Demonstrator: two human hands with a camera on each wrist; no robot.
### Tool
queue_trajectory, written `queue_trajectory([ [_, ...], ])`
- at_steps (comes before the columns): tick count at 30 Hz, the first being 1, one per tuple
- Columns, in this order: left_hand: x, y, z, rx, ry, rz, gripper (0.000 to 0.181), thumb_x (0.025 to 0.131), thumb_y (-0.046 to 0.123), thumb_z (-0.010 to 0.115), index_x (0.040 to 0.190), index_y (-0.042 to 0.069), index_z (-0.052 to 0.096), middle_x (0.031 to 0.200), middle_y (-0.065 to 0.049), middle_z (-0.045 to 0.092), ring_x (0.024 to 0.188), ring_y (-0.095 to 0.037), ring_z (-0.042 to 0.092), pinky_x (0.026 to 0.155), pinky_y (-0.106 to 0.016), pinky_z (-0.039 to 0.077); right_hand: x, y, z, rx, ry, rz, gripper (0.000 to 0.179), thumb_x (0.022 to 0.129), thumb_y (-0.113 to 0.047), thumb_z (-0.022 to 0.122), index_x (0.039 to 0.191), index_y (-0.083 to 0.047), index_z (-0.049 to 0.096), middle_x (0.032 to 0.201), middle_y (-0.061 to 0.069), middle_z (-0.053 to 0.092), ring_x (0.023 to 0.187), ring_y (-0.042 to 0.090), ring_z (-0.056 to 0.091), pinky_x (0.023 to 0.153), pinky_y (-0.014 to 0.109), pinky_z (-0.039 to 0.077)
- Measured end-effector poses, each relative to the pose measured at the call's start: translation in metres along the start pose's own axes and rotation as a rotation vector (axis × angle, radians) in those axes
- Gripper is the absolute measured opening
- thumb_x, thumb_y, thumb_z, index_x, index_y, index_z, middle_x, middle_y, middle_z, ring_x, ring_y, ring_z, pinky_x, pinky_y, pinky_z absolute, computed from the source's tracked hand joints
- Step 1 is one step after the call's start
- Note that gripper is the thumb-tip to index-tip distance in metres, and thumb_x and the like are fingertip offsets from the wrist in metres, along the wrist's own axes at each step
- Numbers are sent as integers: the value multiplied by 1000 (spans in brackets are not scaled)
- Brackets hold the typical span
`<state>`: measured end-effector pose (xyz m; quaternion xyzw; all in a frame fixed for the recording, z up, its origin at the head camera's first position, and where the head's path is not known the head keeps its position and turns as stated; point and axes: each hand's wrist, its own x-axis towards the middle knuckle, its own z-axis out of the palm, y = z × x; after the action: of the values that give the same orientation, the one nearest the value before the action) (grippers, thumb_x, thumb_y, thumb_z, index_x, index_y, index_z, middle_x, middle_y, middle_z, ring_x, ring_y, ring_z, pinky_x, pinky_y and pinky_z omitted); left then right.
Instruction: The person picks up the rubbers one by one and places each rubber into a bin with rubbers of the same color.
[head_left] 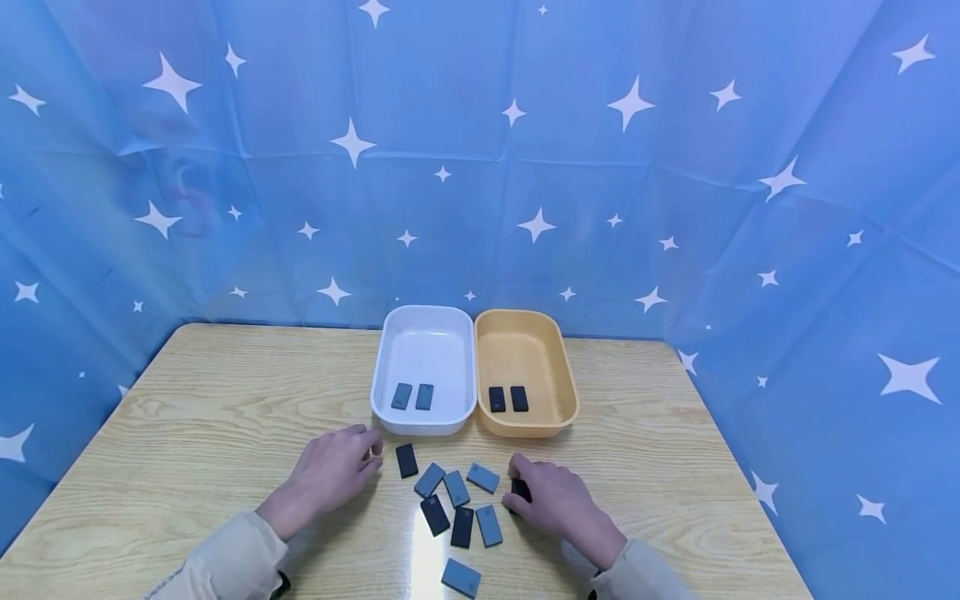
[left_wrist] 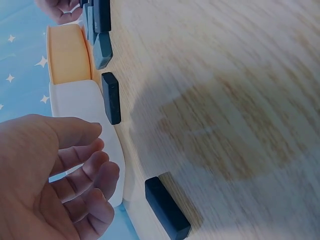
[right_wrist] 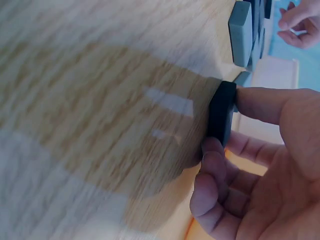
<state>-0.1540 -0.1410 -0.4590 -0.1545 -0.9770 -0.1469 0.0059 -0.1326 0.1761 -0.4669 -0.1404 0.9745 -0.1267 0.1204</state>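
Observation:
My right hand (head_left: 553,498) pinches a small black rectangular block (right_wrist: 221,110) between thumb and fingertips, low over the table, right of the loose blocks. My left hand (head_left: 333,471) hovers left of them with fingers loosely bent, holding nothing. A dark block (left_wrist: 167,209) on the table near it shows in the left wrist view; the hand covers it in the head view. Between the hands lie several blue-grey blocks (head_left: 489,526) and black blocks (head_left: 462,527). One black block (head_left: 407,460) lies just right of my left fingertips.
A white bin (head_left: 423,429) and an orange bin (head_left: 528,431) stand side by side behind the blocks. Two blue-grey blocks (head_left: 424,397) lie in the white bin, two black blocks (head_left: 519,398) in the orange one. A starry blue curtain (head_left: 450,208) hangs behind the wooden table (head_left: 247,392).

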Motion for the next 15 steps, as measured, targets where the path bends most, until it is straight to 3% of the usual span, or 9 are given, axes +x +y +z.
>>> queue_trajectory([
  [7, 0, 0, -1, 3, 3, 7, 6, 84, 22, 71, 84, 19, 66, 72, 7, 56, 58, -7, 46, 53, -27, 38, 5, -5, 2, 32, -7, 49, 22, 85, -31, 70, 99, -19, 59, 86, 3, 61, 70, 18, 51, 59, 35, 38],
  [15, 0, -1, 0, 4, -3, -2, 8, 84, 24, 72, 83, 21, 65, 71, 9, 54, 58, -8, 45, 52, -27, 37, 6, -5, 4, 59, 21, 42, 21, 73, -18, 67, 93, -18, 60, 81, 2, 55, 67, 19, 48, 57, 33, 36],
])
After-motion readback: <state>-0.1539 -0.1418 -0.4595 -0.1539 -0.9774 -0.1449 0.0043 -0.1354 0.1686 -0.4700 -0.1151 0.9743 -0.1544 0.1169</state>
